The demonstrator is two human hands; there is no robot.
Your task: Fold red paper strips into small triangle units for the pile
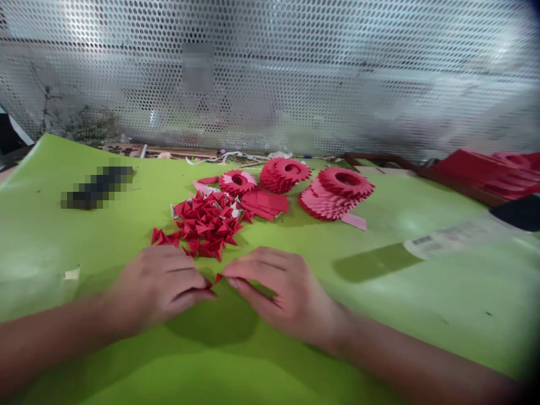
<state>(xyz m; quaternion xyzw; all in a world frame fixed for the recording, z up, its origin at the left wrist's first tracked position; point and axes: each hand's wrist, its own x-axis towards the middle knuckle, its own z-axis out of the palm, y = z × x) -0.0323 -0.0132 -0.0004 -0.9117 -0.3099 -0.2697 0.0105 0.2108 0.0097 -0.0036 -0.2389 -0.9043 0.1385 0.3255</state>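
Between my two hands is a small folded red paper piece, partly hidden by fingers. My left hand pinches its left end, thumb below the fingers. From the other side my right hand closes thumb and forefinger at its right edge. Just beyond lies a heap of red folded paper triangles, a few showing white. Flat red paper slips lie to the right of the heap.
Toothed paper rings stand behind: a small pink-and-red ring, a red ring stack and a taller pink-and-red stack. A clear bottle with a dark cap lies at right. Red paper is piled far right. A perforated metal panel closes the back.
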